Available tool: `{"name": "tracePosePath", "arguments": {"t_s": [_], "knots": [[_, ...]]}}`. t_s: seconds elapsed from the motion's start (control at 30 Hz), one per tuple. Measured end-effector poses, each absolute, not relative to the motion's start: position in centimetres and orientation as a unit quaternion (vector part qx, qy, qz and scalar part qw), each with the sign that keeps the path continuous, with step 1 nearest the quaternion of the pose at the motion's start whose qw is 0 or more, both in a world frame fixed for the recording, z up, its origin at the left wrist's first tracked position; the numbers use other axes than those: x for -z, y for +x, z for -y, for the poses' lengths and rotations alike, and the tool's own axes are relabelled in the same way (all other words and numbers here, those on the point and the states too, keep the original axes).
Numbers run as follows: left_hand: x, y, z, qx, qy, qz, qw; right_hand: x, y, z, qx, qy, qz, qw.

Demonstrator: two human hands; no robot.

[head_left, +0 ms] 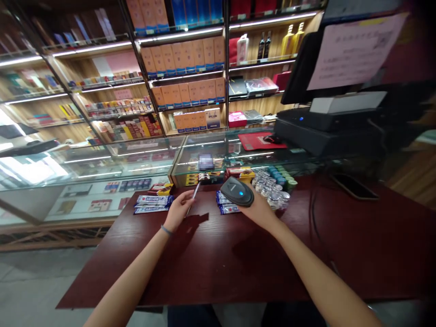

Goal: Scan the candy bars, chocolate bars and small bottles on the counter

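Note:
My right hand (257, 210) is wrapped around a dark grey barcode scanner (237, 191), a blue light glowing on its top. Pinched in the fingers of my left hand (180, 210) is a thin, pale item (195, 190), seen nearly edge-on; its kind is unclear. Left of that hand lies a small stack of blue-and-white wrapped bars (153, 203). More such bars (229, 209) lie partly hidden under the scanner. Just beyond the scanner are red-and-yellow packs (240, 172), with several silver-topped small containers (270, 190) to their right.
The dark red table (204, 268) meets a glass display case (143, 156). A phone (354, 186) lies at the right, near a black cable (315, 218). A register with a monitor (299, 68) stands back right; a mouse (271, 139) sits on a red pad (252, 141). Stocked shelves fill the back.

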State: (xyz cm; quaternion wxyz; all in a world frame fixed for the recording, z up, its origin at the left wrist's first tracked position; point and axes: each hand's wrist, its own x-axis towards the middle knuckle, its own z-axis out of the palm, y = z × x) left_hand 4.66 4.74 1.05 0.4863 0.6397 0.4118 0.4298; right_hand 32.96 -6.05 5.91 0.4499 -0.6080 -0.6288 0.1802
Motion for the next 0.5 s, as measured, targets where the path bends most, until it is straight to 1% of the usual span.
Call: {"name": "tracePosePath", "arguments": {"t_s": [0.13,0.23,0.33,0.5], "knots": [[-0.9,9.2,-4.8,-0.389,0.774,-0.384,0.319,-5.5,35.6,5.2,-0.140,-0.583,0.598,0.532],[-0.1,13.3,-4.0,-0.343,0.847,-0.342,0.219,-5.7,37.1,5.2,-0.119,-0.573,0.582,0.565],[0.9,16.8,-3.0,-0.304,0.888,-0.307,0.155,-6.3,38.3,5.5,-0.111,-0.584,0.564,0.573],[2.3,20.3,-2.3,-0.286,0.915,-0.268,0.096,-7.2,39.6,6.0,-0.093,-0.587,0.544,0.592]]}}
